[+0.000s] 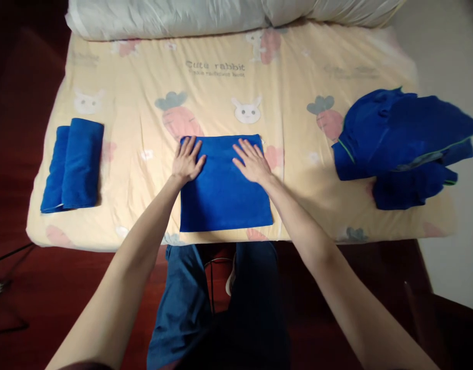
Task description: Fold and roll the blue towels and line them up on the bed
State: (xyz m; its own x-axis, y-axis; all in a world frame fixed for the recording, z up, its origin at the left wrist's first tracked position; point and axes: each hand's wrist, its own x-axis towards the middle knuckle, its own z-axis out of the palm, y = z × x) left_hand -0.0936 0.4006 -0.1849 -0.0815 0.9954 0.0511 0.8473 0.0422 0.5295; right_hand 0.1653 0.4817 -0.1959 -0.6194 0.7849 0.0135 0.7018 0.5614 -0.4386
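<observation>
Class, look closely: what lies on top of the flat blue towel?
Both hands, left hand and right hand, lie flat on the blue towel; the cloth beneath them is hidden.

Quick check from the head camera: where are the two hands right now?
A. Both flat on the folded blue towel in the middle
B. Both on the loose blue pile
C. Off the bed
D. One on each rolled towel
A: the left hand and right hand lie palm-down, fingers spread, on the far part of the folded blue towel.
</observation>
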